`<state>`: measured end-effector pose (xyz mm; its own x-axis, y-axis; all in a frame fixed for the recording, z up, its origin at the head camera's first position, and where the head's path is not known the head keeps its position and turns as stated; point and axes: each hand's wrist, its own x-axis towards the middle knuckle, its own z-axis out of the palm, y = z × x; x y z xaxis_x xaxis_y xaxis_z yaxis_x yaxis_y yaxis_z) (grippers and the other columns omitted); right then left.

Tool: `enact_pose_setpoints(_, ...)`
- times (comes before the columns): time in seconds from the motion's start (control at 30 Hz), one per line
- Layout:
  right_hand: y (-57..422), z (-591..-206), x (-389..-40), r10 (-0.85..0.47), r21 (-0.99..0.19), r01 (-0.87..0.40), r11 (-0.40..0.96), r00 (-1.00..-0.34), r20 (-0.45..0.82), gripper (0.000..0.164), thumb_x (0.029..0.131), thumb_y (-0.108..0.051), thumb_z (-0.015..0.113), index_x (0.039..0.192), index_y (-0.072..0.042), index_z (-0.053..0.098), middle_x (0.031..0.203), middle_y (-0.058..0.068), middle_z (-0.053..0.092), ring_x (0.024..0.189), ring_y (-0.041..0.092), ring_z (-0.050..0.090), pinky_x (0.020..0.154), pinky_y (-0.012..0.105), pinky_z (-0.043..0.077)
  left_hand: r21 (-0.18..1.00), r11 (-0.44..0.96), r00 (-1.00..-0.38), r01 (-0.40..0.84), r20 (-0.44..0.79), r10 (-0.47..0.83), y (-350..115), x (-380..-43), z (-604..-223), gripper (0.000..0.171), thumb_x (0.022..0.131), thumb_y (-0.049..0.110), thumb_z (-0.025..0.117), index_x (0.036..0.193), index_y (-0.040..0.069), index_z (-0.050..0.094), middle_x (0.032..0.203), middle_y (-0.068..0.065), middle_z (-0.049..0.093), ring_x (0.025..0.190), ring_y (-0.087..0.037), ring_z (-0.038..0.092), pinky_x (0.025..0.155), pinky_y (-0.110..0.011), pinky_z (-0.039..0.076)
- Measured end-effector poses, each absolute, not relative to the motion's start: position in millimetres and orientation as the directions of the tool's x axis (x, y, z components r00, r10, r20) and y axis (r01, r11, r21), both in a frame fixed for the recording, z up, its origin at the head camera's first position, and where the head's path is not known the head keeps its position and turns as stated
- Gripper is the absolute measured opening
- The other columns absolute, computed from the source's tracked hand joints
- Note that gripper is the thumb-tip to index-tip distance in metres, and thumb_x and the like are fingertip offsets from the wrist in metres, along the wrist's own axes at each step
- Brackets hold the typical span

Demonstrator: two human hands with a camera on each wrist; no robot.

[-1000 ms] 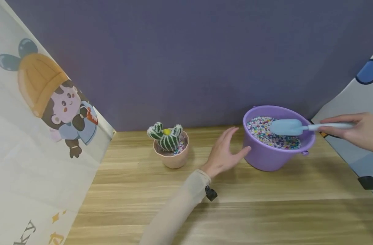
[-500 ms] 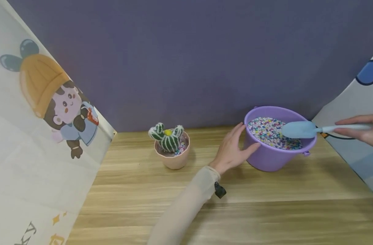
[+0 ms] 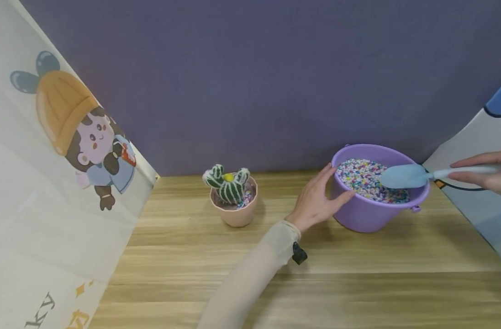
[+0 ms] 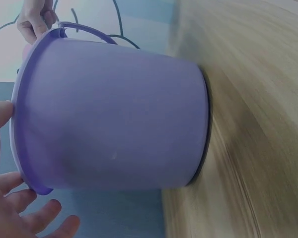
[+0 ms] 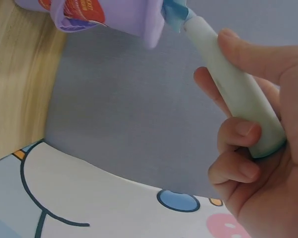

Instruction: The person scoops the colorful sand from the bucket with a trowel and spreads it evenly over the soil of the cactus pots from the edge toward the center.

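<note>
Bucket (image 3: pixel 365 214) at right in the head view, purple, now has the left hand (image 3: pixel 316 201) touching its rim, fingers spread wide; a second ago the index finger stood short of it. The right hand (image 3: pixel 490 176), frame's right edge, grips one pale-blue trowel (image 3: pixel 406 177), shifted rightward over uncountable beads (image 3: pixel 359 176). One bucket; one cactus (image 3: pixel 230 190) in one pot (image 3: pixel 238 217), centre.

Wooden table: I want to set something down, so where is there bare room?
Bare wood lies left of the cactus pot, up to the printed panel, and in front of the purple bucket, right of the left sleeve. It is crowded between pot and bucket, where the left hand touches the bucket.
</note>
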<state>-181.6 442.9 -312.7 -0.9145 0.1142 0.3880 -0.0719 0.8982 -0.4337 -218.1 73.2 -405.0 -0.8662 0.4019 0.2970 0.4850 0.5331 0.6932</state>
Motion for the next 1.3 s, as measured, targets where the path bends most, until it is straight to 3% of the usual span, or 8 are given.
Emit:
enact_pose_setpoints(0.03, 440, -312, -181, 0.107, -0.407, -0.053, 0.912, -0.927, 0.360, 0.009, 0.080, -0.015, 0.089, 0.088, -0.011, 0.086, 0.067, -0.016, 0.072, 0.056, 0.001, 0.045, 0.046, 0.025, 0.032, 0.700, 0.530, -0.870, 0.478, 0.293, 0.397, 73, -218, -405, 0.081, 0.099, 0.065, 0.062, 0.166, 0.023, 0.040, 0.176, 0.007, 0.030, 0.158, -0.021, 0.039, 0.127, -0.047, 0.039)
enact_pose_setpoints(0.1, 435, -311, -182, 0.092, -0.338, -0.017, 0.941, -0.949, 0.303, 0.036, 0.085, -0.022, 0.087, 0.104, 0.007, 0.080, 0.071, 0.011, 0.073, 0.056, 0.015, 0.043, 0.047, 0.029, 0.032, 0.715, 0.522, -0.876, 0.465, 0.287, 0.387, 73, -217, -406, 0.082, 0.099, 0.065, 0.063, 0.165, 0.025, 0.040, 0.175, 0.009, 0.029, 0.158, -0.021, 0.039, 0.127, -0.050, 0.039)
enact_pose_setpoints(0.17, 432, -312, -184, 0.067, -0.280, -0.009, 0.960, -0.963, 0.260, 0.046, 0.087, -0.030, 0.085, 0.113, 0.007, 0.077, 0.079, 0.025, 0.074, 0.058, 0.017, 0.044, 0.048, 0.029, 0.033, 0.723, 0.517, -0.880, 0.458, 0.286, 0.380, 74, -217, -407, 0.081, 0.098, 0.065, 0.064, 0.165, 0.025, 0.040, 0.175, 0.010, 0.029, 0.158, -0.021, 0.039, 0.127, -0.052, 0.039)
enact_pose_setpoints(0.4, 411, -325, -197, -0.040, -0.351, -0.100, 0.931, -0.984, 0.174, 0.044, 0.092, -0.039, 0.083, 0.113, 0.000, 0.082, 0.057, 0.001, 0.065, 0.055, 0.007, 0.042, 0.049, 0.026, 0.033, 0.727, 0.502, -0.874, 0.469, 0.298, 0.385, 75, -218, -408, 0.081, 0.098, 0.065, 0.064, 0.165, 0.025, 0.041, 0.175, 0.010, 0.030, 0.159, -0.023, 0.038, 0.128, -0.054, 0.036)
enact_pose_setpoints(0.53, 393, -336, -205, -0.056, -0.396, -0.122, 0.910, -0.983, 0.175, 0.040, 0.092, -0.039, 0.083, 0.114, -0.006, 0.083, 0.048, -0.002, 0.046, 0.048, 0.008, 0.027, 0.044, 0.031, 0.027, 0.735, 0.497, -0.876, 0.461, 0.289, 0.385, 75, -219, -410, 0.081, 0.098, 0.065, 0.064, 0.165, 0.027, 0.040, 0.175, 0.012, 0.029, 0.160, -0.024, 0.037, 0.128, -0.056, 0.036)
enact_pose_setpoints(0.63, 384, -340, -209, -0.044, -0.431, -0.106, 0.896, -0.987, 0.152, 0.042, 0.093, -0.043, 0.081, 0.115, -0.008, 0.083, 0.050, -0.001, 0.046, 0.049, 0.008, 0.027, 0.044, 0.031, 0.026, 0.740, 0.498, -0.881, 0.452, 0.283, 0.379, 74, -219, -411, 0.081, 0.097, 0.065, 0.065, 0.165, 0.028, 0.040, 0.175, 0.012, 0.029, 0.159, -0.025, 0.037, 0.127, -0.057, 0.037)
enact_pose_setpoints(0.87, 383, -346, -211, -0.034, -0.487, -0.108, 0.867, -0.987, 0.159, 0.044, 0.092, -0.043, 0.084, 0.113, -0.005, 0.083, 0.092, 0.014, 0.081, 0.060, 0.009, 0.044, 0.051, 0.030, 0.033, 0.731, 0.504, -0.880, 0.459, 0.297, 0.371, 74, -220, -412, 0.080, 0.097, 0.063, 0.067, 0.165, 0.028, 0.041, 0.175, 0.008, 0.032, 0.158, -0.026, 0.039, 0.126, -0.055, 0.039)
enact_pose_setpoints(1.3, 380, -354, -204, -0.036, -0.493, -0.208, 0.845, -0.941, 0.335, 0.030, 0.085, -0.028, 0.091, 0.104, -0.007, 0.085, 0.095, 0.023, 0.081, 0.063, -0.002, 0.049, 0.057, 0.018, 0.037, 0.730, 0.500, -0.877, 0.466, 0.309, 0.367, 76, -220, -412, 0.082, 0.097, 0.062, 0.069, 0.165, 0.026, 0.041, 0.174, 0.004, 0.035, 0.157, -0.026, 0.041, 0.127, -0.054, 0.039)
